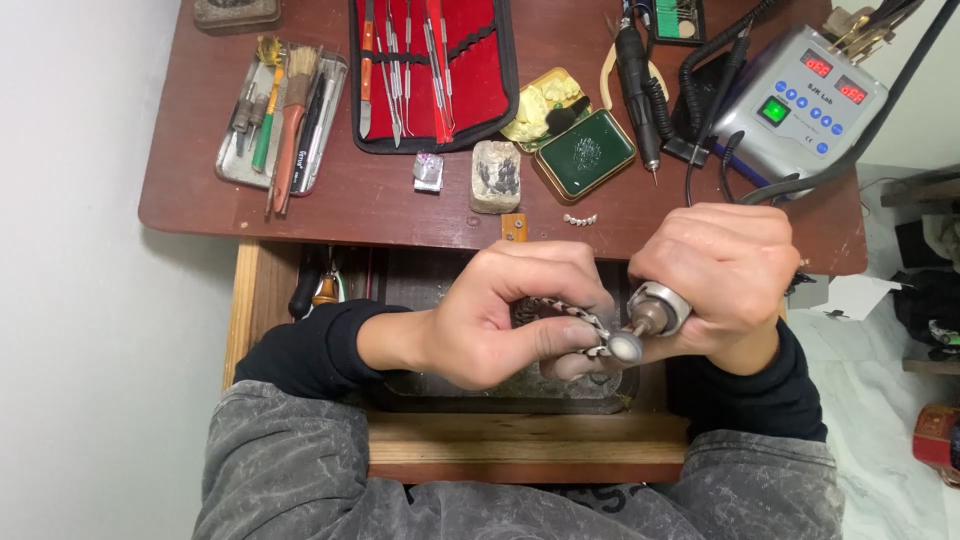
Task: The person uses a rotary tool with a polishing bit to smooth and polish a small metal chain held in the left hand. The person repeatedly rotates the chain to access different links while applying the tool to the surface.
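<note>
Both of my hands meet just over the open drawer [500,400] under the near edge of the brown workbench [330,200], which I judge is there to catch dust. My left hand [490,315] is clenched around a small metal dental framework [570,318], thumb and forefinger pinching it so its end sticks out toward the tool. My right hand [725,275] is wrapped tight around a rotary handpiece [655,310], whose polishing wheel [626,346] touches the framework's tip. The hands press together, probably to steady the work. Beyond the drawer, on the bench, lie a red instrument roll [475,80], a metal tray of brushes [240,160], a green tin [585,150], a second handpiece [635,70] and, at the far right, the grey motor control box [800,100]. A short row of loose teeth [580,219] sits at the bench edge nearest the drawer.
</note>
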